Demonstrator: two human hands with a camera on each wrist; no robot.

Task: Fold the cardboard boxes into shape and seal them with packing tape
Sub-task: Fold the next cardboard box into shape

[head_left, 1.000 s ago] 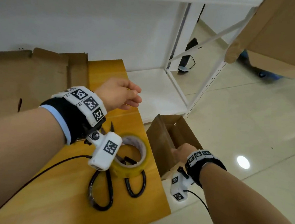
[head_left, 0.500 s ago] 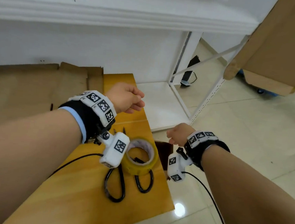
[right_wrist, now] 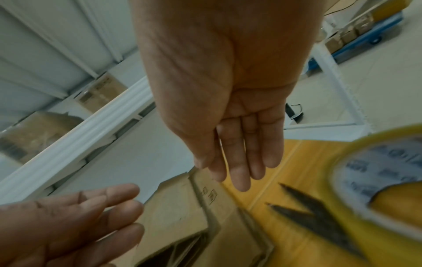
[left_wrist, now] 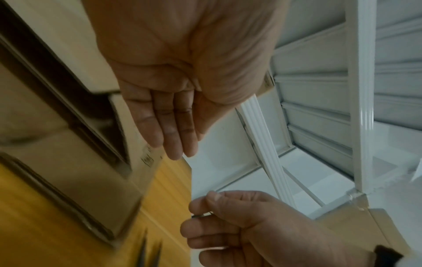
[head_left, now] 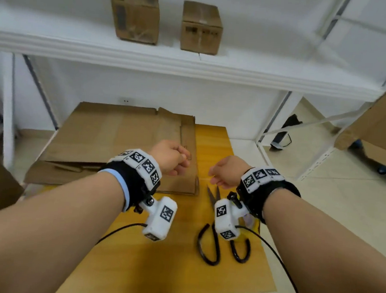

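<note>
Both hands are hanging relaxed and holding nothing: the left hand (head_left: 171, 157) above the flat cardboard (head_left: 122, 144), the right hand (head_left: 228, 171) above the scissors (head_left: 214, 239). The cardboard is lying along the bench's (head_left: 176, 273) far left edge; the tape (right_wrist: 374, 182) is sitting beside the scissors. Two boxes (head_left: 136, 12) are standing closed on the shelf (head_left: 194, 62).

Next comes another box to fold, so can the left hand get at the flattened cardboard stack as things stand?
Probably yes. The left hand hovers empty, fingers relaxed, right over the flattened cardboard stack near its right edge, and nothing lies between them. The scissors sit off to the right.
</note>
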